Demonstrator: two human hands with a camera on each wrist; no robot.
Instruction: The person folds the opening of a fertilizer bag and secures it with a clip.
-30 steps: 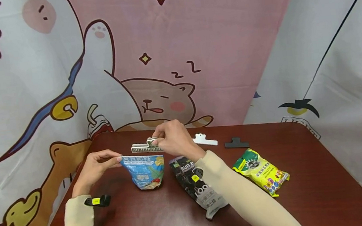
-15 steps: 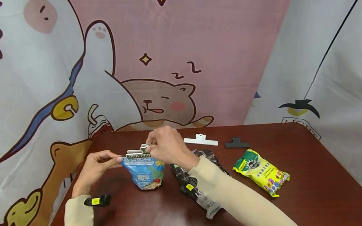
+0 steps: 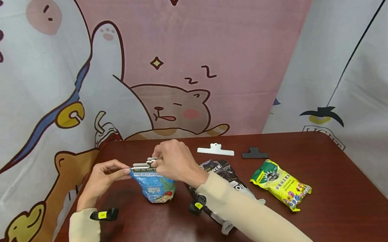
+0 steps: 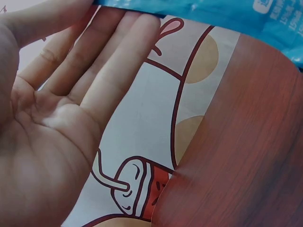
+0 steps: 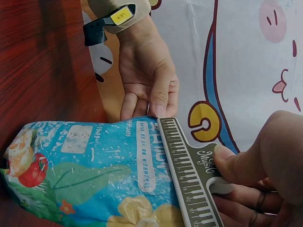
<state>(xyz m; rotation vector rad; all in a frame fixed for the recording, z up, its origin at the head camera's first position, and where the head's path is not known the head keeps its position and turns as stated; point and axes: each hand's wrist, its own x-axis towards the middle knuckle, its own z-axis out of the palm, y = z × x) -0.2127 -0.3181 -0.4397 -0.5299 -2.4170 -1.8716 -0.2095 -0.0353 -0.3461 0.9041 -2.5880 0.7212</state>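
Observation:
A blue printed bag [image 3: 154,186] stands on the table, its top edge level with both hands. My left hand [image 3: 105,181] pinches the bag's top left corner between thumb and fingers. My right hand [image 3: 177,161] grips a piano-key patterned clip [image 5: 189,177] by its handle. In the right wrist view the clip lies along the bag's top edge, the thumb on its "Music" lettering. From the left wrist, the bag [image 4: 213,19] shows only as a blue strip above the fingers. In the head view, my right hand hides the clip's right end.
A white clip [image 3: 215,149] and a black clip [image 3: 254,153] lie near the table's back edge. A black and grey bag [image 3: 226,173] lies partly under my right forearm. To its right is a yellow and green bag [image 3: 281,185]. A printed cloth hangs behind the table [image 3: 150,238].
My right hand has moved left and down with the clip, from behind the blue bag onto its top edge. The left hand has stayed at the corner.

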